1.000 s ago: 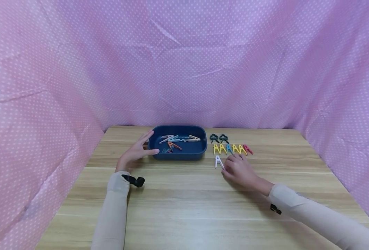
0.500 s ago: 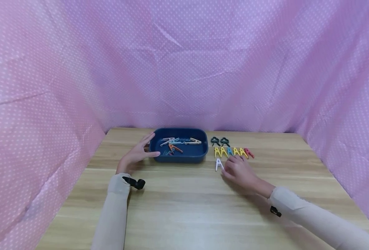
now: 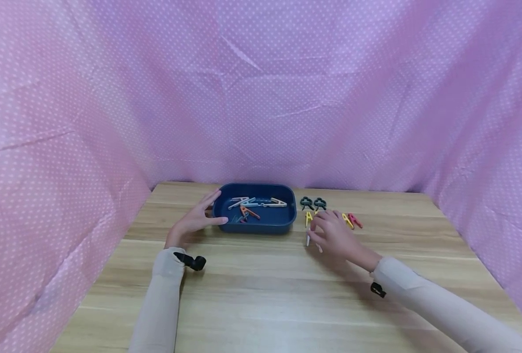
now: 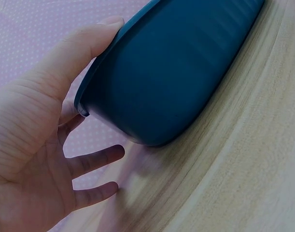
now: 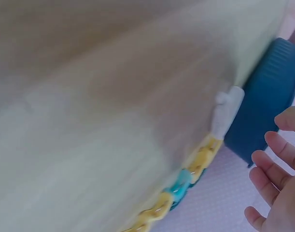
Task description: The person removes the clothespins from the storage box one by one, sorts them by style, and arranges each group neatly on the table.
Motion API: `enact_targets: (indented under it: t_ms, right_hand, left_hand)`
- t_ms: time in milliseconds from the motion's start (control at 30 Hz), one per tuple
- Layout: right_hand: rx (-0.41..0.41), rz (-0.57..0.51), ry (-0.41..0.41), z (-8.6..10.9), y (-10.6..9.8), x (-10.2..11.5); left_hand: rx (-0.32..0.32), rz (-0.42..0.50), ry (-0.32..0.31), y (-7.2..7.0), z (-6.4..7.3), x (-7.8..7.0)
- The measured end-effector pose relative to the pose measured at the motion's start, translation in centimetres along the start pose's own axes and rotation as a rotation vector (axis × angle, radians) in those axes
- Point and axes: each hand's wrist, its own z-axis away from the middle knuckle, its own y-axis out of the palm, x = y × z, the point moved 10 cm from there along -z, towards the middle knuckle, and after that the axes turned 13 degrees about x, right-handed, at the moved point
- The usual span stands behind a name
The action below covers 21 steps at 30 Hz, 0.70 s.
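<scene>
My left hand (image 3: 192, 219) rests at the left end of a dark blue plastic box (image 3: 256, 228), fingers spread; in the left wrist view the thumb (image 4: 96, 38) lies on its rim. A white clothespin (image 3: 307, 240) lies on the table right of the box. Over it is my right hand (image 3: 337, 238), hiding part of it in the head view. The right wrist view shows that hand's fingers loose, holding nothing and apart from the white clothespin (image 5: 227, 112). Behind it runs a row of yellow, blue and red clothespins, including a yellow one (image 3: 309, 218) and a red one (image 3: 355, 220), partly hidden.
Two dark clips (image 3: 306, 203) sit behind the row. Inside the box lie several clothespins, among them an orange one (image 3: 249, 212) and a whitish one (image 3: 277, 203). The wooden table (image 3: 252, 284) is backed by a pink dotted cloth (image 3: 261, 122).
My right hand has risen off the white clothespin and shifted slightly left and up, covering part of the row. The left hand stays at the box. The head view has tilted slightly.
</scene>
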Motion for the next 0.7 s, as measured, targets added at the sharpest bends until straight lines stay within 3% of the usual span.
enact_targets:
  t_ms: [333, 700]
  right_hand:
    - [-0.073, -0.055, -0.03, -3.9, -1.0, 3.0]
    - [0.117, -0.113, -0.001, -9.6, 2.3, 5.2]
  left_hand:
    - [0.004, 0.017, 0.002, 0.0, -0.3, 0.2]
    - [-0.008, 0.021, 0.033, 0.2, 0.2, 0.0]
